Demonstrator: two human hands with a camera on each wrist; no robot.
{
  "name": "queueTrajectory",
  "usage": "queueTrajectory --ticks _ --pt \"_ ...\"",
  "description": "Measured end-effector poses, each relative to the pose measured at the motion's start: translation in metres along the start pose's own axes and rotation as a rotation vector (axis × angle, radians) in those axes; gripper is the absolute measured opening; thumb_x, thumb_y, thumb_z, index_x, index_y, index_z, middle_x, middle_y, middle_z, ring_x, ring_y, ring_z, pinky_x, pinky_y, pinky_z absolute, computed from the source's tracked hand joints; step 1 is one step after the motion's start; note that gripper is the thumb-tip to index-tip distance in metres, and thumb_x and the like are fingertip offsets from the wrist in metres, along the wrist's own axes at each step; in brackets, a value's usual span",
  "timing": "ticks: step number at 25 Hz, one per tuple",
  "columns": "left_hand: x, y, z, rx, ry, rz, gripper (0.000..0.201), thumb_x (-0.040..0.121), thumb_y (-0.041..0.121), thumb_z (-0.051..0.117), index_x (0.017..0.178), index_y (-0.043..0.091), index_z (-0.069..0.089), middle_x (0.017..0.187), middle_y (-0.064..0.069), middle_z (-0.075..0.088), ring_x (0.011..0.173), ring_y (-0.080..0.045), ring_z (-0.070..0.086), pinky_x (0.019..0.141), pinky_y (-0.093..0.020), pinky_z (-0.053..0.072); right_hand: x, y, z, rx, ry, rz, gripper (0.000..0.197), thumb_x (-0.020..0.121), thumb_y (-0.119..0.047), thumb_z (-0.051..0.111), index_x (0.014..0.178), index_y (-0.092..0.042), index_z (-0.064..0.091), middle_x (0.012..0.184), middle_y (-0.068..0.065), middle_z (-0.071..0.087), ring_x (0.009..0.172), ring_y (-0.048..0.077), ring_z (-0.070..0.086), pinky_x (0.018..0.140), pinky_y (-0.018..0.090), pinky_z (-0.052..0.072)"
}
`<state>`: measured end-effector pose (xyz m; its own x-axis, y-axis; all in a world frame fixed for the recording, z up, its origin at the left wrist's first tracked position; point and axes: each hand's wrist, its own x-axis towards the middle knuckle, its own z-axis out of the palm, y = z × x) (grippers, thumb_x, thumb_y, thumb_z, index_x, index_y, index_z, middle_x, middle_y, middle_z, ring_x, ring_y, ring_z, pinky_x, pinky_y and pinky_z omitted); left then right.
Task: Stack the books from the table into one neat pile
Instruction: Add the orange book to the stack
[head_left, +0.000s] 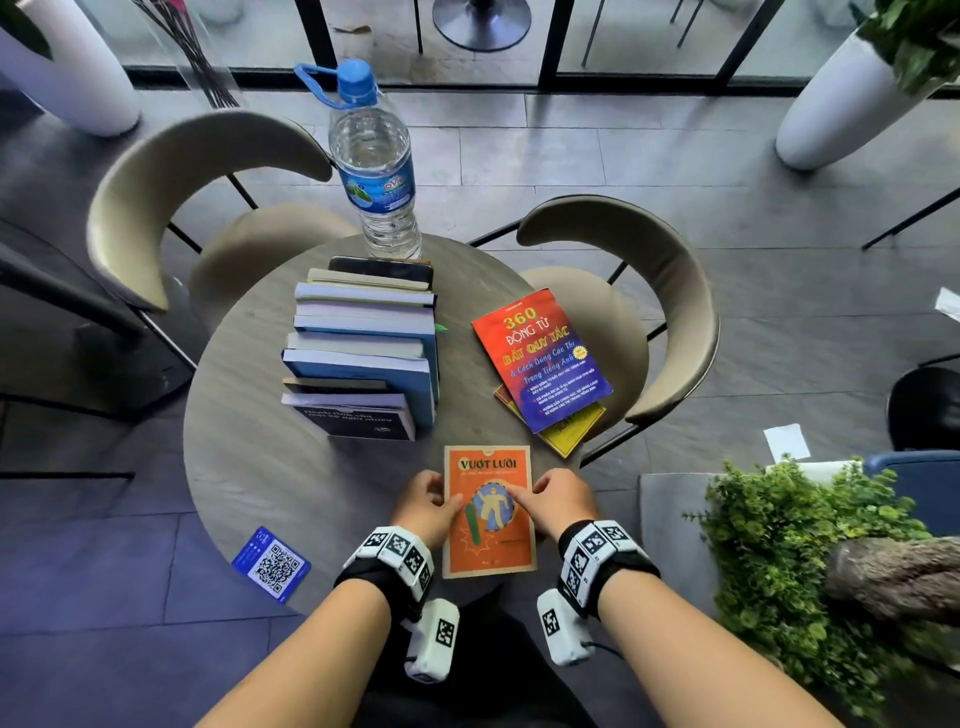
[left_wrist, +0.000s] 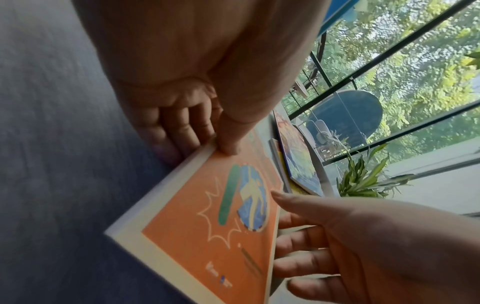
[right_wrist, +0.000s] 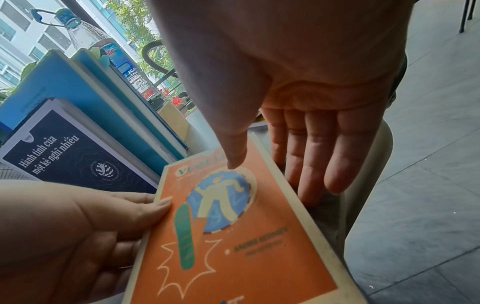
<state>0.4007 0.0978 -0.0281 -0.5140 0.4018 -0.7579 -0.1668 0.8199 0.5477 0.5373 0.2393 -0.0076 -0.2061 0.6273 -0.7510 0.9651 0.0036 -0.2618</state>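
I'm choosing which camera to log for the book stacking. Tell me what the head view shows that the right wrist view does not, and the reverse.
Only the head view shows the red and blue paperback on a yellow book, and the blue QR card at the round grey table's edge.

Only the right wrist view shows the right hand's straight fingers under the orange paperback's edge.

Both show the left hand, the right hand, the orange paperback and the upright row of books.

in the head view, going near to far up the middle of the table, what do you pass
orange book held between left hand and right hand → dark-covered book fronting the row of upright books → water bottle at the far edge of the table
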Motion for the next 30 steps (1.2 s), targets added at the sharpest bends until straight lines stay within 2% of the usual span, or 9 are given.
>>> queueTrajectory --ticks 4,8,12,17,19,22,25,27,30 --pt "-0.001 -0.012 -0.026 -0.062 -0.073 0.160 0.024 0.090 0.010 0.073 0.103 0.016 0.055 0.097 -0.004 0.065 0.089 -0.017 0.064 0.073 -0.022 0.054 0.000 0.000 0.005 0.089 -0.071 -0.068 0.054 0.064 -0.071 0.077 0.081 -0.021 0.067 0.076 -0.003 0.073 0.069 0.017 0.072 0.067 0.039 0.063" --pt "-0.006 -0.035 -0.072 -0.120 -0.074 0.253 0.025 0.086 0.001 0.076 0.107 0.005 0.061 0.098 -0.010 0.075 0.092 -0.024 0.073 0.080 -0.023 0.058 -0.014 -0.013 0.017 0.283 -0.202 -0.237 0.024 0.078 -0.034 0.086 0.091 -0.016 0.077 0.081 0.002 0.078 0.065 0.016 0.069 0.068 0.045 0.062" --pt "-0.018 -0.046 -0.117 -0.160 -0.020 0.293 0.023 0.084 -0.011 0.072 0.099 0.006 0.065 0.086 -0.003 0.080 0.083 -0.010 0.075 0.075 -0.017 0.057 -0.031 -0.040 0.033 0.316 -0.217 -0.381 0.009 0.083 -0.019 0.081 0.090 -0.013 0.079 0.078 0.003 0.078 0.059 0.014 0.066 0.065 0.040 0.061" --pt "-0.016 -0.043 -0.158 -0.166 0.084 0.408 0.018 0.085 -0.012 0.071 0.094 0.003 0.065 0.089 -0.008 0.077 0.083 -0.014 0.074 0.076 -0.020 0.058 -0.041 -0.083 0.048 0.323 -0.127 -0.462 0.016 0.082 -0.026 0.079 0.069 -0.033 0.074 0.071 0.006 0.075 0.059 0.015 0.066 0.069 0.047 0.060" --pt "-0.013 -0.038 -0.169 -0.176 0.092 0.449 0.019 0.086 -0.010 0.071 0.096 0.006 0.067 0.089 -0.007 0.077 0.083 -0.014 0.074 0.076 -0.020 0.058 -0.042 -0.096 0.048 0.315 -0.106 -0.473 0.017 0.083 -0.029 0.078 0.068 -0.035 0.073 0.066 0.001 0.074 0.062 0.019 0.069 0.069 0.043 0.059" --pt "-0.008 -0.036 -0.181 -0.173 0.126 0.503 0.023 0.086 -0.007 0.072 0.096 0.013 0.070 0.090 -0.004 0.078 0.083 -0.013 0.074 0.076 -0.023 0.059 -0.047 -0.110 0.043 0.281 -0.046 -0.486 0.026 0.084 -0.032 0.078 0.063 -0.043 0.068 0.057 -0.016 0.068 0.061 0.008 0.065 0.066 0.032 0.054" --pt "0.001 -0.037 -0.191 -0.150 0.184 0.516 0.018 0.085 -0.003 0.075 0.093 0.013 0.073 0.090 -0.005 0.078 0.086 -0.018 0.076 0.080 -0.033 0.061 -0.050 -0.121 0.041 0.259 -0.001 -0.516 0.003 0.086 -0.036 0.078 0.084 -0.033 0.079 0.070 -0.014 0.074 0.070 0.007 0.068 0.067 0.028 0.051" --pt "0.008 -0.037 -0.198 -0.137 0.212 0.532 0.015 0.085 0.002 0.078 0.094 0.013 0.073 0.094 -0.005 0.077 0.089 -0.018 0.075 0.083 -0.037 0.061 -0.053 -0.130 0.040 0.233 0.041 -0.517 0.018 0.087 -0.038 0.076 0.100 -0.025 0.080 0.088 -0.004 0.079 0.082 0.013 0.071 0.070 0.028 0.051" --pt "0.017 -0.033 -0.206 -0.135 0.237 0.554 0.016 0.083 0.006 0.080 0.093 0.018 0.075 0.094 -0.002 0.077 0.090 -0.019 0.075 0.085 -0.042 0.060 -0.052 -0.140 0.038 0.208 0.102 -0.501 0.025 0.088 -0.041 0.074 0.102 -0.021 0.079 0.094 0.001 0.079 0.085 0.018 0.071 0.067 0.027 0.046"
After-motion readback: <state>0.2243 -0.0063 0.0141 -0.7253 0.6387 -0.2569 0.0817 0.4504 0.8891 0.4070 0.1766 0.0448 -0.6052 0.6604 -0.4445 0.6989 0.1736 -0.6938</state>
